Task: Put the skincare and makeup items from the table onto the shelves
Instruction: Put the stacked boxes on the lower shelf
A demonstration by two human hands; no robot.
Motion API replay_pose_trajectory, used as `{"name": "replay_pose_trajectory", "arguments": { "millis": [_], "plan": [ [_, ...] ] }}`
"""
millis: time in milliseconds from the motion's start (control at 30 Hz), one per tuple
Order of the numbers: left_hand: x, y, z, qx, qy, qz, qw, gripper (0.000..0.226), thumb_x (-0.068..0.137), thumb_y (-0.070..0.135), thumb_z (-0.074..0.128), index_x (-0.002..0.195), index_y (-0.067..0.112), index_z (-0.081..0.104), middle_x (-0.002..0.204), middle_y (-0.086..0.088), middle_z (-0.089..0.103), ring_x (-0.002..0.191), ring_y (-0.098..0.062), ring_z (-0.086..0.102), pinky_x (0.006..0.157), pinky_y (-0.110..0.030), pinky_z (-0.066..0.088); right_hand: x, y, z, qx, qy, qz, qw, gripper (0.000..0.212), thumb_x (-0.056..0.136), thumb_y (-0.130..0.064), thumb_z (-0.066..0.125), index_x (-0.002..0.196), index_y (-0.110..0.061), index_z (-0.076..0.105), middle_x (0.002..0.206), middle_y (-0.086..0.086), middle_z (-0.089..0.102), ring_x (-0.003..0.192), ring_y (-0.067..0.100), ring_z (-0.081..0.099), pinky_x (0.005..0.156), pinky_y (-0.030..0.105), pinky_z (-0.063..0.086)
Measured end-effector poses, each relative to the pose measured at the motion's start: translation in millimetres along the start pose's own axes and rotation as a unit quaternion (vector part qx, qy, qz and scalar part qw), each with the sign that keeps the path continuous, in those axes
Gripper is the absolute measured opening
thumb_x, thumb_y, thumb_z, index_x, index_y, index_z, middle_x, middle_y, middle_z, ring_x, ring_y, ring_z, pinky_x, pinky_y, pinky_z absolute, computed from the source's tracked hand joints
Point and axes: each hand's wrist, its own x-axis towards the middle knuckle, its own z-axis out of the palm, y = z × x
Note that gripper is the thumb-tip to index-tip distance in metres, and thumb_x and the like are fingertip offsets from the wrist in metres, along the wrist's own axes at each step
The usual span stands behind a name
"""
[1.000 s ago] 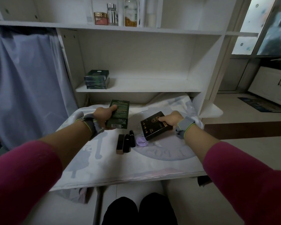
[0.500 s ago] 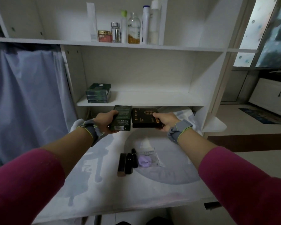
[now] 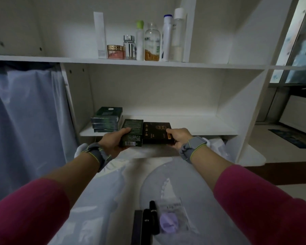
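My left hand (image 3: 113,140) grips a dark green box (image 3: 133,131) by its near end. My right hand (image 3: 179,138) grips a black box with gold print (image 3: 155,132). The two boxes are side by side, their far ends over the front edge of the lower shelf (image 3: 193,129). A stack of green boxes (image 3: 107,119) lies at that shelf's left end. On the cloth-covered table (image 3: 99,200) remain several dark lipstick-like tubes (image 3: 146,221) and a purple puff in a clear bag (image 3: 167,222).
The upper shelf (image 3: 210,65) holds a white carton, a pink jar (image 3: 115,52) and several bottles (image 3: 152,44). A blue curtain (image 3: 25,121) hangs at the left. A white cabinet and a dark mat stand on the floor at the right.
Both hands lifted their boxes from the table and carried them forward and up to the lower shelf's edge. The view tilted upward, so the remaining table items now sit at the bottom.
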Motion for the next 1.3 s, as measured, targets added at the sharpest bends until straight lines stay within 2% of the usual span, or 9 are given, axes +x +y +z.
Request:
{"name": "replay_pose_trajectory", "arguments": {
  "millis": [67, 333, 567, 733, 867, 1033, 1100, 1167, 1300],
  "plan": [
    [14.5, 0.0, -2.6, -0.015, 0.0, 0.002, 1.0, 0.023, 0.09, 0.011, 0.062, 0.111, 0.006, 0.056, 0.104, -0.015, 0.067, 0.088, -0.026, 0.066, 0.056, -0.029, 0.059, 16.8, 0.0, 8.2, 0.019, -0.002, 0.008, 1.0, 0.021, 0.09, -0.006, 0.062, 0.073, -0.002, 0.051, 0.085, 0.017, 0.058, 0.093, 0.035, 0.058, 0.09, 0.052, 0.051],
    [57.4, -7.8, -10.4, -0.037, 0.029, 0.004, 0.999, 0.017, 0.09, 0.009, 0.061, 0.105, 0.002, 0.057, 0.102, -0.015, 0.064, 0.085, -0.026, 0.064, 0.059, -0.03, 0.055, 62.8, 6.0, 28.1, -0.002, -0.018, 0.009, 1.0, 0.003, 0.092, -0.004, 0.056, 0.09, -0.001, 0.056, 0.107, 0.019, 0.059, 0.111, 0.034, 0.057, 0.094, 0.047, 0.051],
    [88.0, -11.3, -16.4, -0.075, 0.059, 0.025, 0.995, 0.034, 0.086, 0.008, 0.067, 0.115, -0.003, 0.056, 0.102, -0.019, 0.066, 0.085, -0.029, 0.066, 0.056, -0.035, 0.061, 86.3, 14.5, 44.5, 0.011, 0.014, -0.047, 0.999, 0.026, 0.094, -0.004, 0.056, 0.117, 0.006, 0.06, 0.11, 0.017, 0.06, 0.107, 0.036, 0.057, 0.087, 0.042, 0.05],
    [99.9, -18.0, -16.2, -0.059, 0.074, 0.06, 0.994, 0.015, 0.085, 0.005, 0.068, 0.092, -0.006, 0.061, 0.103, -0.021, 0.066, 0.086, -0.03, 0.066, 0.065, -0.033, 0.061, 93.7, 13.6, 46.6, 0.0, 0.013, -0.062, 0.998, 0.009, 0.093, -0.006, 0.058, 0.088, 0.001, 0.059, 0.1, 0.015, 0.059, 0.096, 0.033, 0.056, 0.091, 0.047, 0.053],
    [108.9, -29.4, -19.5, 0.056, 0.111, 0.106, 0.987, 0.025, 0.082, 0.007, 0.073, 0.102, -0.005, 0.066, 0.108, -0.02, 0.069, 0.097, -0.032, 0.067, 0.079, -0.035, 0.057, 95.6, 14.7, 46.5, -0.049, -0.007, -0.097, 0.994, 0.016, 0.092, -0.01, 0.059, 0.079, -0.001, 0.057, 0.076, 0.007, 0.056, 0.09, 0.03, 0.06, 0.093, 0.05, 0.052],
    [115.8, -32.5, -22.5, 0.363, 0.22, 0.142, 0.894, 0.05, 0.072, 0.04, 0.08, 0.104, 0.006, 0.063, 0.1, -0.012, 0.07, 0.092, -0.03, 0.067, 0.076, -0.04, 0.056, 91.0, 15.6, 46.7, -0.196, -0.014, -0.166, 0.966, 0.026, 0.081, -0.024, 0.075, 0.083, 0.001, 0.069, 0.091, 0.018, 0.069, 0.097, 0.038, 0.064, 0.088, 0.048, 0.051],
    [113.2, -29.9, -19.4, 0.428, 0.232, 0.16, 0.859, 0.056, 0.076, 0.034, 0.079, 0.113, 0.004, 0.05, 0.114, -0.015, 0.062, 0.103, -0.034, 0.061, 0.085, -0.044, 0.053, 88.7, 15.0, 47.5, -0.255, -0.021, -0.182, 0.949, 0.023, 0.078, -0.024, 0.078, 0.081, -0.007, 0.063, 0.089, 0.009, 0.065, 0.095, 0.032, 0.063, 0.082, 0.042, 0.051],
    [108.0, -27.9, -16.7, 0.502, 0.234, 0.174, 0.814, 0.056, 0.082, 0.029, 0.074, 0.119, 0.005, 0.04, 0.124, -0.016, 0.049, 0.108, -0.038, 0.056, 0.086, -0.044, 0.049, 89.0, 15.5, 47.7, -0.313, -0.024, -0.191, 0.93, 0.043, 0.074, -0.026, 0.081, 0.105, -0.004, 0.059, 0.105, 0.01, 0.062, 0.104, 0.031, 0.06, 0.089, 0.042, 0.051],
    [98.5, -25.5, -18.9, 0.653, 0.229, 0.287, 0.663, 0.041, 0.085, 0.01, 0.064, 0.116, 0.012, 0.037, 0.118, -0.014, 0.038, 0.101, -0.033, 0.05, 0.069, -0.04, 0.049, 87.8, 17.4, 48.4, -0.37, -0.019, -0.2, 0.907, 0.078, 0.072, -0.028, 0.083, 0.135, -0.004, 0.042, 0.13, 0.013, 0.052, 0.115, 0.031, 0.055, 0.097, 0.041, 0.049]
  ]
}}
